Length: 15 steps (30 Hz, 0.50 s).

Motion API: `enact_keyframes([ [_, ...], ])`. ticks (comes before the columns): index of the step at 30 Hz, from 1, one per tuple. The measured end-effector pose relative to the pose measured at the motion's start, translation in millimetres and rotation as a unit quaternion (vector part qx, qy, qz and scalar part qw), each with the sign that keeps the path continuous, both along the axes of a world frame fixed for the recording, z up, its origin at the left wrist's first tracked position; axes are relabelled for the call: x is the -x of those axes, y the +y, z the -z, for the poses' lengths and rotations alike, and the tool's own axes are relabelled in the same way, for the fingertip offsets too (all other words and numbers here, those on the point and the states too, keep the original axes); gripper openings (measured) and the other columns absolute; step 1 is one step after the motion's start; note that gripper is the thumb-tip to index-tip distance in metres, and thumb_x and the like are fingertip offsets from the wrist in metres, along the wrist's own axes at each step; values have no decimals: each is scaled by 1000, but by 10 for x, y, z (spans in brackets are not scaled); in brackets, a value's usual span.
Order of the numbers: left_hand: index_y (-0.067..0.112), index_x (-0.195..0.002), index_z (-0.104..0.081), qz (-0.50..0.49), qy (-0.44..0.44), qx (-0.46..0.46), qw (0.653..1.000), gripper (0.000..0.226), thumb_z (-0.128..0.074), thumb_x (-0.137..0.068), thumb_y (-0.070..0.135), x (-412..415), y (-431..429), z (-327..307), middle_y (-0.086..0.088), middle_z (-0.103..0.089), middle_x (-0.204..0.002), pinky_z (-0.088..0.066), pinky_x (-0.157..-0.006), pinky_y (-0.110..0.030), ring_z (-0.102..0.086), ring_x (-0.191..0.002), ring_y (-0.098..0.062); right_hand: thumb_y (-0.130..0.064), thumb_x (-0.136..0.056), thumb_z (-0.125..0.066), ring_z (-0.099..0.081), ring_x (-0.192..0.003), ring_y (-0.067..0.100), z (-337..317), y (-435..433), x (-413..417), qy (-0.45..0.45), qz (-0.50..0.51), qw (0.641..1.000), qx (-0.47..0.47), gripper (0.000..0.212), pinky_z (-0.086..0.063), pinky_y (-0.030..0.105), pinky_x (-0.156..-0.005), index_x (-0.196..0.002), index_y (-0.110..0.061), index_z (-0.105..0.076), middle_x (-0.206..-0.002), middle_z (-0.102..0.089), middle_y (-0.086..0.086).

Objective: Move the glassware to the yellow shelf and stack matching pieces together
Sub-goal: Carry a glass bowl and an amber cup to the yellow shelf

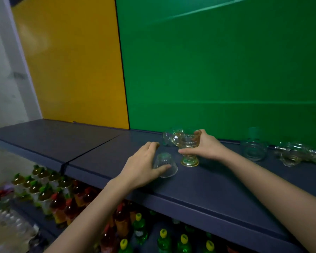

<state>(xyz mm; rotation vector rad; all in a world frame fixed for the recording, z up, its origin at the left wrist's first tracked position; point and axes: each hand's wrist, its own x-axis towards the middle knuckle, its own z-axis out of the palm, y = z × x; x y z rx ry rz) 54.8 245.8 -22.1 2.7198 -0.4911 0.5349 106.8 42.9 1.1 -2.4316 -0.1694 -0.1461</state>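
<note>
On the dark blue shelf, in front of the green back panel, my left hand wraps around a small ribbed clear glass standing upside down. To its right my right hand grips a footed glass dessert cup with an amber tint, which stands upright on the shelf. Behind that cup lies more clear glassware. The yellow-backed shelf section is to the left and holds no glass.
Further right on the shelf stand a clear lidded glass jar and a cluster of clear glass pieces. The lower shelf holds several bottles with green, red and yellow caps. A white wall is at far left.
</note>
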Motion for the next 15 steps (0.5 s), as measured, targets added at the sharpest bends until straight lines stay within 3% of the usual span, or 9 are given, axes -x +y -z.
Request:
enact_keyframes([
  [3,21,-132,-30,52,62,5,997,78,-58,-72,61,-183,22,-17,3,-41,-136,-41,-98,-41,-44,-121,-18,-44,-59,-83,-54,-116,21,37,107,-18,-13,35,996,-82,84,-41,29,-93,-125,-13,-42,-128,-56,4],
  [5,21,-132,-31,85,106,-8,991,86,-61,-66,66,-268,24,-26,4,-42,-136,-40,-101,-41,-44,-122,-17,-37,-60,-84,-57,-106,17,62,161,1,-31,44,992,-115,58,-43,27,-89,-104,-22,-50,-115,-62,-1],
  [7,21,-129,-36,110,134,-36,984,88,-64,-60,68,-357,42,-51,4,-46,-133,-40,-100,-39,-46,-118,-16,-33,-60,-85,-58,-104,16,65,192,40,-43,50,989,-130,45,-45,30,-91,-89,-29,-50,-104,-62,-6],
  [10,22,-121,-44,144,175,-69,972,86,-71,-53,66,-494,69,-146,3,-53,-124,-43,-96,-37,-51,-109,-17,-34,-58,-85,-60,-104,17,46,199,108,-56,73,987,-135,42,-47,34,-94,-80,-32,-50,-100,-63,-6],
  [15,17,-113,-48,206,210,-135,946,72,-78,-57,50,-618,27,-274,3,-54,-107,-41,-79,-26,-50,-95,-17,-35,-56,-86,-61,-102,17,63,154,225,-59,117,981,-145,46,-48,35,-94,-89,-27,-55,-104,-67,-3],
])
